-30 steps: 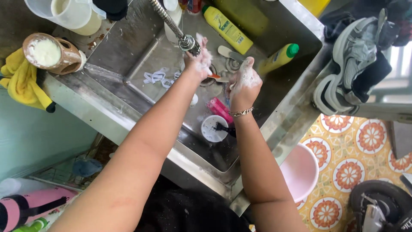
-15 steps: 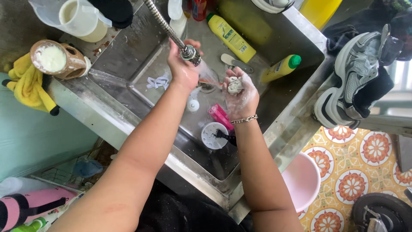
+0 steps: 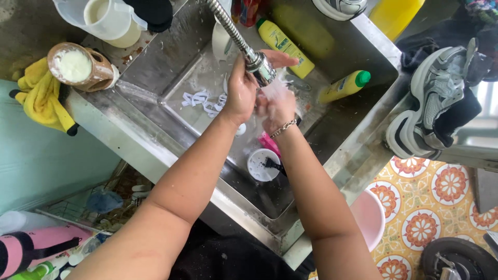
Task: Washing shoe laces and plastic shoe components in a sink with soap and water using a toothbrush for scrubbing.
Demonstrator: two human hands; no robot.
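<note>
My left hand (image 3: pixel 239 92) is closed around the metal spray head (image 3: pixel 261 66) of a flexible faucet hose (image 3: pixel 228 26) above a steel sink (image 3: pixel 155 111). My right hand (image 3: pixel 277 106), with a bracelet on its wrist, sits right under the spray head in running water. It is wet, foamy and blurred, so whether it holds anything is unclear. Directly below the hands in the basin lie a pink object (image 3: pixel 267 143) and a small white round lid with a dark brush (image 3: pixel 263 165).
White strips (image 3: pixel 203 101) lie on the sink floor. Two yellow bottles (image 3: pixel 284 44) (image 3: pixel 345 85) lie at the back of the basin. A brown cup of white stuff (image 3: pixel 76 67) and a yellow cloth (image 3: pixel 37 96) are at left; sneakers (image 3: pixel 436 103) and a pink bucket (image 3: pixel 371 218) at right.
My left hand has closed around the spray head and turned it toward my right hand. My right hand has moved in under the water; the small round thing it held is no longer visible.
</note>
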